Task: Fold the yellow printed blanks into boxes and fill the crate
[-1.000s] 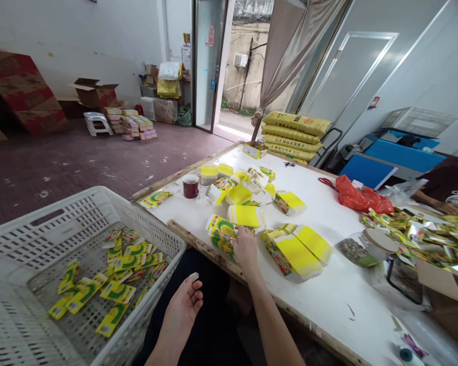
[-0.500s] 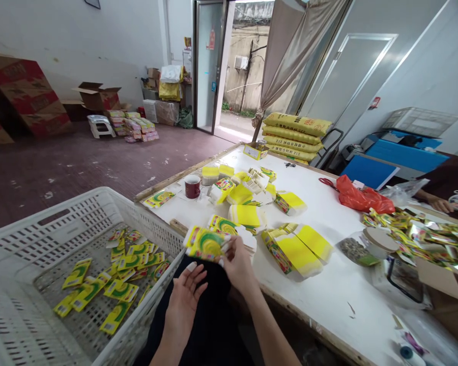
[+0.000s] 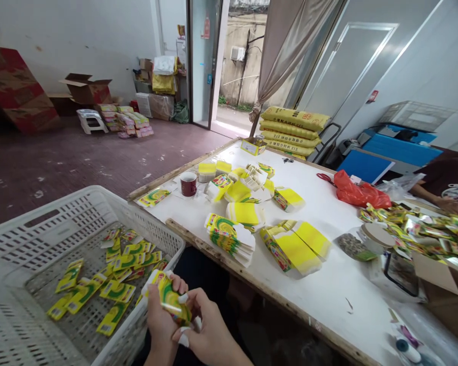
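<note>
A small yellow and green printed box (image 3: 170, 296) is gripped between my two hands, low over my lap beside the basket's rim. My left hand (image 3: 161, 320) wraps round it from the left, with the thumb along its side. At its right end, my right hand (image 3: 209, 317) pinches it with thumb and fingers. Whether the box's end is open is hidden by the fingers. On the table just ahead lies a fanned stack of flat yellow-green cartons (image 3: 231, 236). To my left, a white plastic basket (image 3: 99, 198) holds several similar yellow packs (image 3: 116, 290).
More yellow carton stacks (image 3: 297, 249) lie across the white table (image 3: 351, 310). A maroon mug (image 3: 188, 185) stands near its left edge. On the right are a red bag (image 3: 361, 190), a pile of packets (image 3: 423, 229), and another person's hand (image 3: 448, 204).
The box has come down from the table edge towards my lap. My left hand, open before, has closed round it beside my right. The view has shifted slightly.
</note>
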A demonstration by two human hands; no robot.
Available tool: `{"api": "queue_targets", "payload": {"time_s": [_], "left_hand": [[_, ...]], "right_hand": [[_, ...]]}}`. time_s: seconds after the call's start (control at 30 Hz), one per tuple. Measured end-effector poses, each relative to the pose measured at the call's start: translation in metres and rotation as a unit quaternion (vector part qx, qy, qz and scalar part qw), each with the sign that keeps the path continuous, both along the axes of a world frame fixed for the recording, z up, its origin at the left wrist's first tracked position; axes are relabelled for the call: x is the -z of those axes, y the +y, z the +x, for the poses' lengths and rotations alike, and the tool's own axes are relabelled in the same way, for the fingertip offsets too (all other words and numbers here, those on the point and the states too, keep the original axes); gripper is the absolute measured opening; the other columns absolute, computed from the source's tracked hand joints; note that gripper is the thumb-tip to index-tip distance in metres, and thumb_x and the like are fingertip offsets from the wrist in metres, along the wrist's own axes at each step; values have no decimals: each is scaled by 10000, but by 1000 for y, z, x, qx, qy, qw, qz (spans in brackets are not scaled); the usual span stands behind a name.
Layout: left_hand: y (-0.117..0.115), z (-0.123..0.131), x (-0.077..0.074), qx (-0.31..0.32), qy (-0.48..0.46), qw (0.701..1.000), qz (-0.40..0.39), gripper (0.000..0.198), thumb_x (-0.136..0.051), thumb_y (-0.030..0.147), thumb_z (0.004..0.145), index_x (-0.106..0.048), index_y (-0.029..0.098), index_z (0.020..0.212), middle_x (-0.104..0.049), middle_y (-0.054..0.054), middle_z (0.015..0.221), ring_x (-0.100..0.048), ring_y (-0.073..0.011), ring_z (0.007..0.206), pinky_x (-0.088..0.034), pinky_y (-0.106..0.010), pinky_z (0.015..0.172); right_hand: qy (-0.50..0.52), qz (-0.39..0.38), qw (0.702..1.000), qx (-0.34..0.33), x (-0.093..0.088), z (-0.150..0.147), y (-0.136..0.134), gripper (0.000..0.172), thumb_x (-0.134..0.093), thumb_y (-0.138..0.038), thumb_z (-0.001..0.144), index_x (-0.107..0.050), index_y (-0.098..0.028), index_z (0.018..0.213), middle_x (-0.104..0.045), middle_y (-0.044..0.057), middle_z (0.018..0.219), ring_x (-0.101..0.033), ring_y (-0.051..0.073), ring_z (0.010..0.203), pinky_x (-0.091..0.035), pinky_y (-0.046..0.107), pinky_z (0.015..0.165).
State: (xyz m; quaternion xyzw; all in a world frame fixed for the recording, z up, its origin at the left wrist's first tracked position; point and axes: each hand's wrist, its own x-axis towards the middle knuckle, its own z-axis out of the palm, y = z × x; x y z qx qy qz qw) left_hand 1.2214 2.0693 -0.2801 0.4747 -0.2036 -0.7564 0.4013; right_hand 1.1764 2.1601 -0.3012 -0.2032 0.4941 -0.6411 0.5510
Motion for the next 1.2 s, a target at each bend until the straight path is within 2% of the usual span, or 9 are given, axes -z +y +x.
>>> {"api": "queue_targets", "payload": {"time_s": [0.17,0.33,0.43,0.53,0.63,0.8,0.93,1.07,1.2], "left_hand": [[2,2,14,15,-72,997,-8,681,-837,736,481,-545,196,777,-491,60,635,-463,-93,562,-468,-203,528],[8,8,19,69,-129,984,-105,764,-787,791,517,-665,196,980,-634,-5,830,-607,-156,756,-537,-243,643],[9,2,16,61,-111,989,-71,865,-744,868,436,-705,194,976,-689,-38,893,-659,-204,850,-569,-276,688],[11,-4,13,79,-117,990,-18,729,-889,687,427,-729,174,919,-728,-49,881,-693,-224,856,-580,-279,694],[12,-2,15,89,-131,987,-13,617,-956,522,422,-739,160,873,-740,-28,803,-706,-203,759,-573,-245,627],[13,8,18,101,-133,986,-16,519,-943,499,488,-747,150,817,-743,-23,737,-708,-193,682,-572,-229,578],[7,12,21,82,-145,984,-56,516,-936,512,489,-759,154,815,-757,-26,774,-713,-195,697,-586,-232,594],[-2,17,28,111,-168,975,-95,516,-928,510,507,-772,149,841,-769,-46,806,-733,-244,786,-616,-284,681],[-19,31,23,155,-173,954,-188,526,-779,565,741,-734,187,1105,-758,-91,1114,-705,-266,1067,-576,-341,943]], "right_hand": [[66,40,997,-16,4,-6,2,547,-696,-76,613,-560,-219,1124,-522,-66,786,-435,107,695,-346,229,637],[84,72,993,44,12,-11,3,385,-663,-117,677,-602,-193,1049,-584,-14,874,-488,120,716,-375,249,657],[27,24,996,88,16,-18,4,321,-736,-258,718,-609,-185,1005,-598,-3,880,-489,118,722,-383,250,674],[-25,-25,991,130,19,-25,5,352,-748,-410,769,-597,-182,991,-610,7,876,-497,121,737,-391,246,682],[-21,-24,990,134,22,-27,6,335,-722,-446,805,-591,-173,948,-610,15,855,-503,127,736,-410,254,690],[77,26,987,137,29,-29,10,202,-625,-354,851,-586,-164,792,-525,-15,734,-442,114,663,-365,241,621],[189,31,978,84,27,-40,15,90,-580,-173,807,-665,-160,780,-568,2,765,-512,132,717,-372,242,652],[246,22,968,55,27,-51,22,204,-545,-63,786,-714,-176,797,-587,9,783,-561,134,743,-399,232,670],[351,12,933,75,31,-66,36,455,-485,29,781,-747,-236,1040,-596,28,848,-589,149,789,-447,247,699]]}}
